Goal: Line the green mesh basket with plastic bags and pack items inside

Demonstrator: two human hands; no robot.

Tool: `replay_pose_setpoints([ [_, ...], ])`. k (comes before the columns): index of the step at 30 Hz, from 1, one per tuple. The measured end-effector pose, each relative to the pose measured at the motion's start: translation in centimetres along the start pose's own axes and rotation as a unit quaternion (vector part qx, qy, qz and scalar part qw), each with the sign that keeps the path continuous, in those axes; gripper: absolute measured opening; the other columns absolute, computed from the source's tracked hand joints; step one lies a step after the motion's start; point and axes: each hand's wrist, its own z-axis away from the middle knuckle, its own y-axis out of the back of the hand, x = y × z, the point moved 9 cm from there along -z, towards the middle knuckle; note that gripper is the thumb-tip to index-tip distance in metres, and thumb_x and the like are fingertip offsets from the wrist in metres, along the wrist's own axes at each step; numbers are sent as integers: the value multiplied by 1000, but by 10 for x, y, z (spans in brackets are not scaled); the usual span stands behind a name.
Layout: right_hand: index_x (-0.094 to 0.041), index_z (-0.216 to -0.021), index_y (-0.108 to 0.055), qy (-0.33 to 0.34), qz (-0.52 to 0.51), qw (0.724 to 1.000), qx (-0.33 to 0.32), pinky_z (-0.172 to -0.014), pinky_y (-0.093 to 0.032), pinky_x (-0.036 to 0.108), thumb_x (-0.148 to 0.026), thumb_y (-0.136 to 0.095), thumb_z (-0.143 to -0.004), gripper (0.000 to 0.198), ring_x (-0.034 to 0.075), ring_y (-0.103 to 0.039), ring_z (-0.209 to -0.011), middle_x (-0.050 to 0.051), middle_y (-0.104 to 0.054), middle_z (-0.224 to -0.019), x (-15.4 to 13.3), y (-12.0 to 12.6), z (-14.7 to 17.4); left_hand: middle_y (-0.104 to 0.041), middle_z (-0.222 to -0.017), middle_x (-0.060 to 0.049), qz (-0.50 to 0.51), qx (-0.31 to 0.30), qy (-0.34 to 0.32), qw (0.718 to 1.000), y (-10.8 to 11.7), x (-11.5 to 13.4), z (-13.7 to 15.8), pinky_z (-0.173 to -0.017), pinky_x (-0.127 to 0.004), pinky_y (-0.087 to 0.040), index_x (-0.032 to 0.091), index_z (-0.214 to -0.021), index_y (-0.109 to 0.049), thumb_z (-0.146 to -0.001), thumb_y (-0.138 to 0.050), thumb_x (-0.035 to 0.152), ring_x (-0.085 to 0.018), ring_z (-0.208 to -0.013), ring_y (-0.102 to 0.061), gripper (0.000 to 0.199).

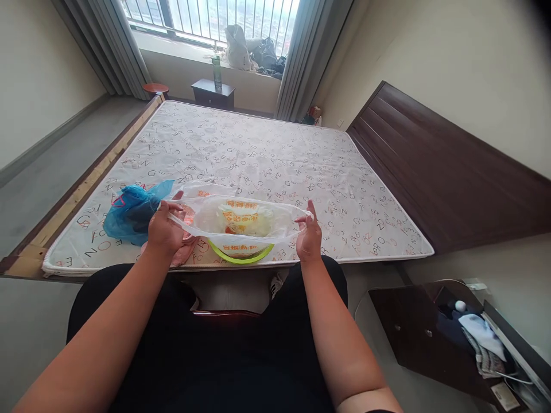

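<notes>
A white translucent plastic bag [284,221] with orange print is stretched wide between my two hands. My left hand [167,226] grips one handle, and my right hand [309,232] has its fingers hooked through the other. Through the bag's mouth something pale yellow-green with an orange-red spot shows; I cannot make out what it is. Under the bag, the rim of a lime-green basin [241,259] shows at the mattress edge. Left of my left hand lies a blue plastic bag [124,221] with a dark content. A pink cloth [183,255] is partly hidden below my left hand.
The bare patterned mattress [258,155] spreads out in front of me, with a dark wooden headboard [430,166] at right. A nightstand [413,327] with cloths and cables stands at lower right. By the window, another nightstand [213,94] carries a green bottle [216,71].
</notes>
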Motion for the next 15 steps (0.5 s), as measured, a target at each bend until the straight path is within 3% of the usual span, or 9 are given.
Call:
replay_pose_setpoints([
  [3,-22,-74,-67,19,-40,998,-36,-120,-34,48,-52,-58,-96,38,25,-54,-139,8,-71,-131,-13,-20,-11,-77,-106,-9,60,-42,-15,997,-26,13,-8,-107,-38,-51,19,-76,-64,-93,-64,58,-23,-116,-68,43],
  [5,-23,-78,-68,11,-47,998,-46,-115,-41,47,-55,-60,-95,38,23,-70,-115,4,-76,-97,-13,-32,-19,-76,-87,-6,59,-55,-38,996,-42,18,-10,-104,-39,-53,18,-81,-68,-93,-66,58,-24,-105,-73,42],
  [7,-23,-81,-69,-20,-28,997,-70,-104,-51,43,-62,-59,-95,42,18,-73,-85,0,-72,-80,-8,-46,-25,-66,-66,-2,43,-59,-42,996,-57,17,-9,-94,-41,-58,16,-84,-70,-93,-66,60,-22,-82,-75,45],
  [9,-22,-81,-70,-53,22,988,-142,-94,-56,39,-64,-59,-94,46,15,-70,-74,2,-76,-91,-3,-68,-26,-54,-53,3,18,-61,-13,998,-69,9,-6,-80,-38,-61,16,-85,-70,-94,-63,63,-16,-56,-66,48],
  [11,-21,-83,-73,-52,82,966,-239,-95,-56,37,-59,-64,-93,40,16,-71,-88,6,-77,-116,-6,-95,-21,-47,-48,5,-13,-94,34,995,-82,-3,0,-67,-33,-60,17,-86,-70,-94,-59,68,-12,-41,-52,54],
  [13,-23,-96,-78,-14,125,941,-314,-105,-52,38,-47,-69,-92,26,20,-69,-111,5,-74,-130,-17,-120,-12,-43,-45,5,-58,-180,67,980,-101,-13,10,-55,-30,-54,17,-85,-71,-90,-54,78,-11,-36,-43,64],
  [15,-28,-117,-77,40,152,919,-361,-115,-46,40,-36,-70,-92,27,21,-63,-129,3,-71,-135,-33,-143,-1,-46,-45,2,-125,-294,50,946,-120,-14,27,-48,-29,-46,17,-82,-71,-84,-47,88,-12,-36,-42,75],
])
